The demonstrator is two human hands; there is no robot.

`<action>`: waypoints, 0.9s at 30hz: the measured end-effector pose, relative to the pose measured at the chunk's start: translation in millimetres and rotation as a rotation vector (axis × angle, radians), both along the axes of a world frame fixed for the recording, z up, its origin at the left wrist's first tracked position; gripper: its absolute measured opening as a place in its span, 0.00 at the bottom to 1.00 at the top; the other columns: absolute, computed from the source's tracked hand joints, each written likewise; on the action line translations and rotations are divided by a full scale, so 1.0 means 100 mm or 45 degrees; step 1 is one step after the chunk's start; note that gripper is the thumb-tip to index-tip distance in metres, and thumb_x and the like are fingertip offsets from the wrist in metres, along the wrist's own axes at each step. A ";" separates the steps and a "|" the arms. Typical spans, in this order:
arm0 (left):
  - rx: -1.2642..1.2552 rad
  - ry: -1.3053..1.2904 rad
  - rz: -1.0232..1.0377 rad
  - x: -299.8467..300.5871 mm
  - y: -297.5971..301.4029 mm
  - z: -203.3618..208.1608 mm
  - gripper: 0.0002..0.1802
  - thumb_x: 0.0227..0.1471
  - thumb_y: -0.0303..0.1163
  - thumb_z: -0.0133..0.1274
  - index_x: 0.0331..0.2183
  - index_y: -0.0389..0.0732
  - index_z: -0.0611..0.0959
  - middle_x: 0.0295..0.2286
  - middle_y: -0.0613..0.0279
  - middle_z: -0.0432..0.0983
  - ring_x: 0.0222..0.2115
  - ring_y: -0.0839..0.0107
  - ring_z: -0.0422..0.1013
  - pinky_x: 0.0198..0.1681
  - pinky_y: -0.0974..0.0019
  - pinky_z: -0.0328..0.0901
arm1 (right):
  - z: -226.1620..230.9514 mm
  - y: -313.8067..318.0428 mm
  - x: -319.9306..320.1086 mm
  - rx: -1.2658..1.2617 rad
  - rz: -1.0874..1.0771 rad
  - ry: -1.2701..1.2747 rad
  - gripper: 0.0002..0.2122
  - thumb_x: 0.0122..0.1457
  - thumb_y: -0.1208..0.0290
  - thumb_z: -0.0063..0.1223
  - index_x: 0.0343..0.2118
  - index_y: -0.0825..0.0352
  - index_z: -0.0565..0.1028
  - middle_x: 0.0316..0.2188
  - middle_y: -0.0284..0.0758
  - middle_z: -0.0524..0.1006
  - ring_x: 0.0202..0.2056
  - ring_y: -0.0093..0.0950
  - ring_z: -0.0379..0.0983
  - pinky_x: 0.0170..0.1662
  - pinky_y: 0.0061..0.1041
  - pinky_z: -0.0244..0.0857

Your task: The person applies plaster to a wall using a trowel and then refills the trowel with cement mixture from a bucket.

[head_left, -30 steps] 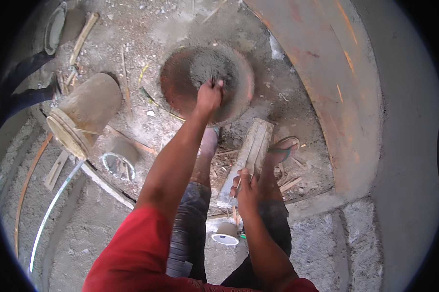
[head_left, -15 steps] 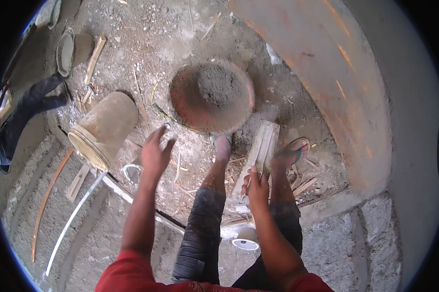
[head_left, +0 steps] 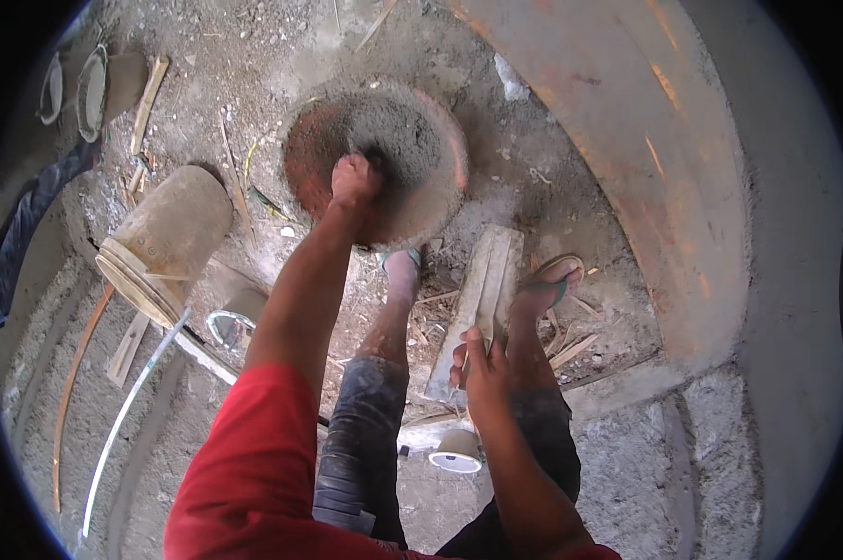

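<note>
The head view shows the left hand [head_left: 356, 179] down inside a round reddish basin [head_left: 457, 159], far and a little left of the right hand [head_left: 483, 378]. Grey wet-looking mortar [head_left: 410, 135] lies in the basin, heaped mostly toward its far right side, while the reddish wall shows through on the left. The left hand's fingers are bent inward at the edge of the mortar; their tips are hidden, so whether they grasp anything cannot be told. The right hand is half curled, thumb extended, over the near end of a pale ridged board [head_left: 496, 266]; I cannot tell whether it grips something. Left of the basin is a large beige bucket [head_left: 179, 219], its rim toward the near left, its contents out of sight. A smaller pail [head_left: 244, 303] sits between that bucket and the left forearm. At the far left, a rimmed bucket [head_left: 92, 93] shows a grey mouth. Near the legs is a small white-rimmed pot [head_left: 457, 443], its contents too small to tell.
</note>
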State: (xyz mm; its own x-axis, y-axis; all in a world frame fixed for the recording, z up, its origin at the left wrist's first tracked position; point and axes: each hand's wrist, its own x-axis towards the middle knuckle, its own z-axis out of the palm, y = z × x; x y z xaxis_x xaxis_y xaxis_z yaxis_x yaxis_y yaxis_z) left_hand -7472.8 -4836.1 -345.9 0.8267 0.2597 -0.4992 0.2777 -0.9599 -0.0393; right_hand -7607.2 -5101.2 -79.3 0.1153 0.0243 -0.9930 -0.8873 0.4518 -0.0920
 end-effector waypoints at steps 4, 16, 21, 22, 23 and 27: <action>-0.334 -0.013 -0.132 0.20 -0.12 0.87 0.17 0.52 0.42 0.51 0.36 0.36 0.77 0.30 0.44 0.77 0.32 0.43 0.74 0.35 0.49 0.70 | -0.04 -0.05 0.02 -0.018 -0.002 -0.002 0.16 0.64 0.56 0.47 0.37 0.68 0.66 0.19 0.30 0.66 0.16 0.21 0.63 0.19 0.21 0.61; -0.281 0.171 -0.164 0.46 -0.18 1.70 0.17 0.50 0.43 0.54 0.40 0.45 0.77 0.29 0.50 0.79 0.32 0.51 0.76 0.33 0.53 0.70 | -0.09 -0.07 0.08 -0.064 -0.018 0.019 0.15 0.64 0.57 0.47 0.37 0.66 0.67 0.19 0.30 0.66 0.15 0.20 0.63 0.17 0.20 0.61; -0.028 0.245 -0.211 0.75 -0.26 0.48 0.15 0.52 0.39 0.47 0.37 0.41 0.80 0.33 0.48 0.79 0.33 0.49 0.76 0.37 0.50 0.70 | -0.14 0.00 0.02 -0.020 -0.048 0.005 0.15 0.64 0.57 0.47 0.37 0.67 0.67 0.19 0.30 0.66 0.15 0.20 0.63 0.17 0.20 0.61; -0.051 0.220 -0.253 0.73 -0.28 0.47 0.17 0.51 0.41 0.48 0.38 0.39 0.79 0.31 0.45 0.79 0.32 0.46 0.76 0.38 0.48 0.70 | -0.14 -0.01 0.04 -0.031 -0.052 0.015 0.15 0.64 0.57 0.47 0.37 0.67 0.67 0.19 0.30 0.66 0.15 0.20 0.63 0.17 0.20 0.61; -0.053 0.257 -0.300 0.62 -0.26 0.53 0.15 0.51 0.37 0.45 0.32 0.38 0.81 0.32 0.45 0.78 0.33 0.46 0.76 0.37 0.49 0.70 | -0.16 -0.02 0.08 -0.033 -0.036 -0.001 0.15 0.64 0.57 0.47 0.37 0.67 0.67 0.19 0.30 0.66 0.15 0.20 0.63 0.17 0.20 0.61; -0.165 0.121 -0.303 0.07 -0.13 1.54 0.12 0.56 0.38 0.43 0.35 0.41 0.75 0.28 0.48 0.76 0.29 0.46 0.74 0.32 0.47 0.68 | -0.18 -0.01 0.01 -0.057 -0.017 -0.018 0.18 0.63 0.53 0.48 0.37 0.68 0.67 0.19 0.30 0.66 0.16 0.22 0.63 0.18 0.22 0.60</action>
State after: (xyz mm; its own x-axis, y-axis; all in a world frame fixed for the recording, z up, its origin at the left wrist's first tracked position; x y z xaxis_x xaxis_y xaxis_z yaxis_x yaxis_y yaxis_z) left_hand -7466.3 -4849.3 -191.9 0.8048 -0.0072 -0.5935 0.0447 -0.9964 0.0727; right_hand -7606.3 -5102.2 -97.0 0.1296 -0.0219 -0.9913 -0.8796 0.4590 -0.1252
